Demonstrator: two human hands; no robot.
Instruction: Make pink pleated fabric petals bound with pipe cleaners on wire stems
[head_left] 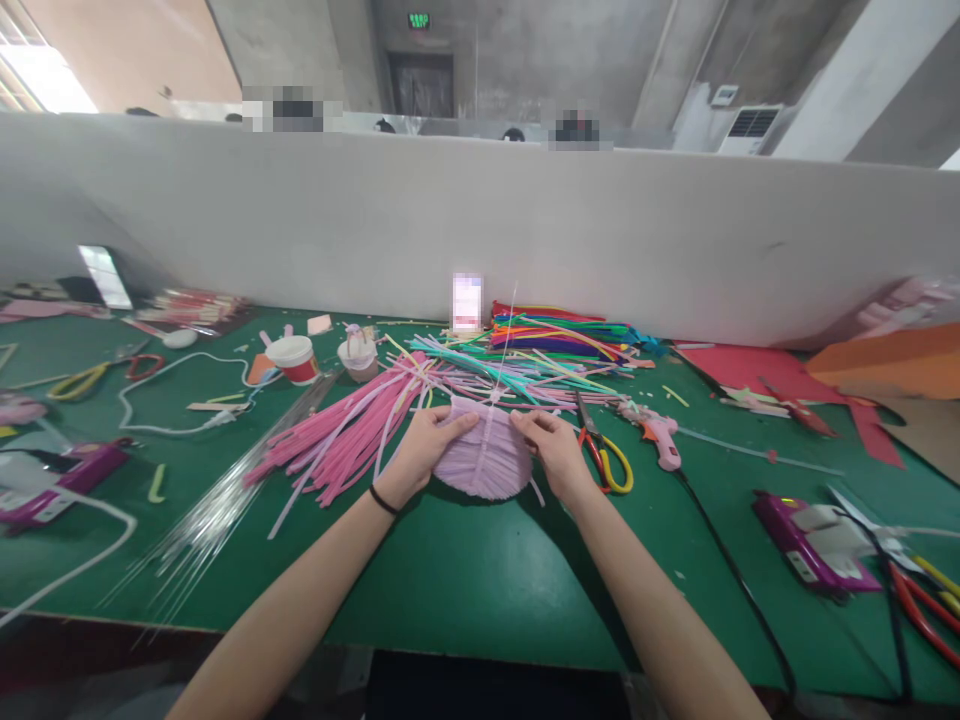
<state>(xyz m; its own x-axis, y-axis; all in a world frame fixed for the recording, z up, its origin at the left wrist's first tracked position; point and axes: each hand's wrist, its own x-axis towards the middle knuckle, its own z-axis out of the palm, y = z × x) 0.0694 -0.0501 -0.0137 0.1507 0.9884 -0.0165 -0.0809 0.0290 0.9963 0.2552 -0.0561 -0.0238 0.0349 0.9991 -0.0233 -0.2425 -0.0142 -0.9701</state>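
Lilac leaf shape [499, 465], slantwise-ribbed about a central line, rounded below, in the pinch of both hands [414, 452] [556, 452].

A thin, round black band [383, 500] hugs the left wrist [392, 488]. The right wrist [584, 494] and both forearms [300, 590] are bare.

Left grip [422, 448], right grip [556, 452] — both hold a lilac leaf-shape [499, 465].

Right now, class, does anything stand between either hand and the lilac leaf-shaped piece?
Nothing visible does: the left hand and right hand hold the lilac piece at opposite edges. The scissors lie beside the right hand, not in between.
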